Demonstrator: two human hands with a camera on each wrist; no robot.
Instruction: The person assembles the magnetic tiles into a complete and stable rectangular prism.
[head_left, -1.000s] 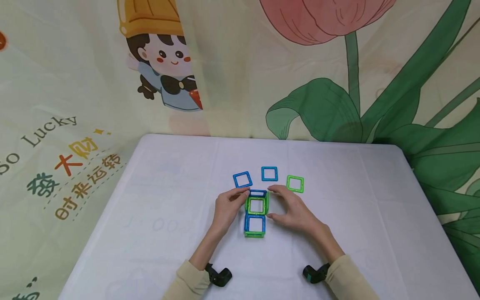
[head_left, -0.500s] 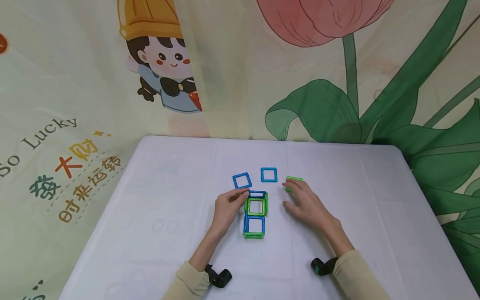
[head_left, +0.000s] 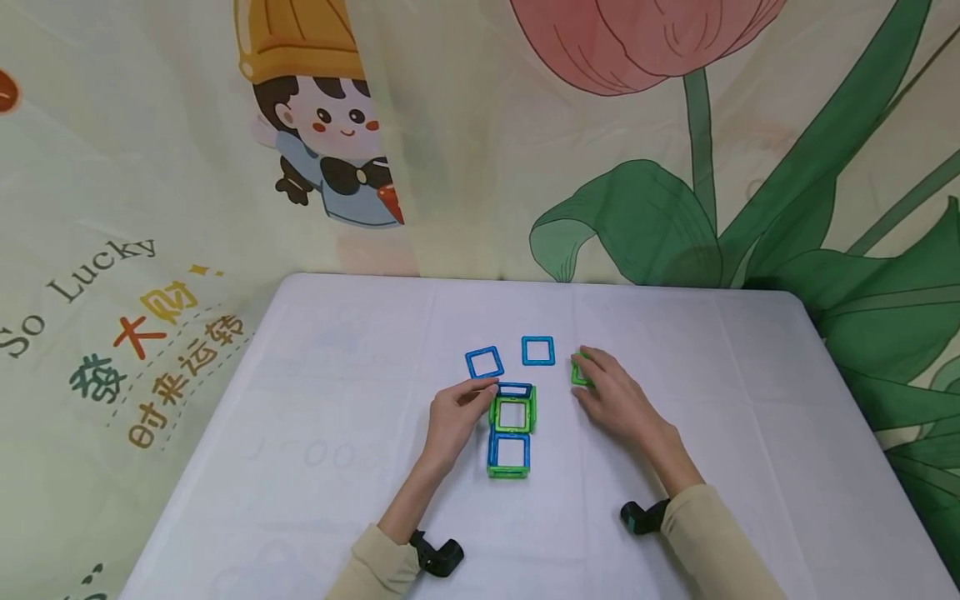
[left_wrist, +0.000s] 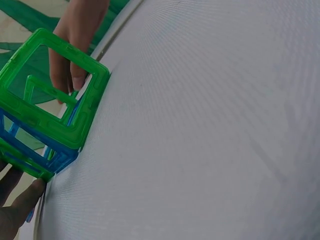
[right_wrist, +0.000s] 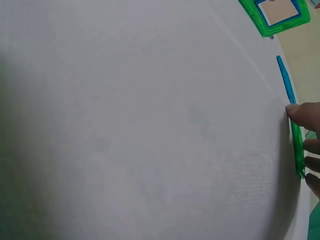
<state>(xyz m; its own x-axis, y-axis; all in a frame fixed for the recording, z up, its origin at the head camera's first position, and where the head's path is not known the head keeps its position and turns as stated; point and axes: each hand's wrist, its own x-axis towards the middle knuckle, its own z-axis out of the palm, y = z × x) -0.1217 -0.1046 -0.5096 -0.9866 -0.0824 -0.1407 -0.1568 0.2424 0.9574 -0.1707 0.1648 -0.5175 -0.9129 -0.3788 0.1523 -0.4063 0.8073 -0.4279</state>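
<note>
- The block structure (head_left: 513,431), made of blue and green square frames, stands on the bench (head_left: 337,375).
- At its far left corner is the left hand (head_left: 452,417); thumb and index finger touch the frames there, gripping that corner.
- To the right of the structure's far end, apart from it, lies the green square (right_wrist: 297,142).
- The right hand (head_left: 618,400) has its fingers grasping this square: the thumb is on the edge nearer the structure, the other fingers along the opposite side, so the square sits between them.
- Just beyond the structure, a tilted blue square (head_left: 481,351) lies near the left fingertips.
- Farther beyond the structure, slightly right, lies a straight blue square (head_left: 538,338), untouched.
</note>
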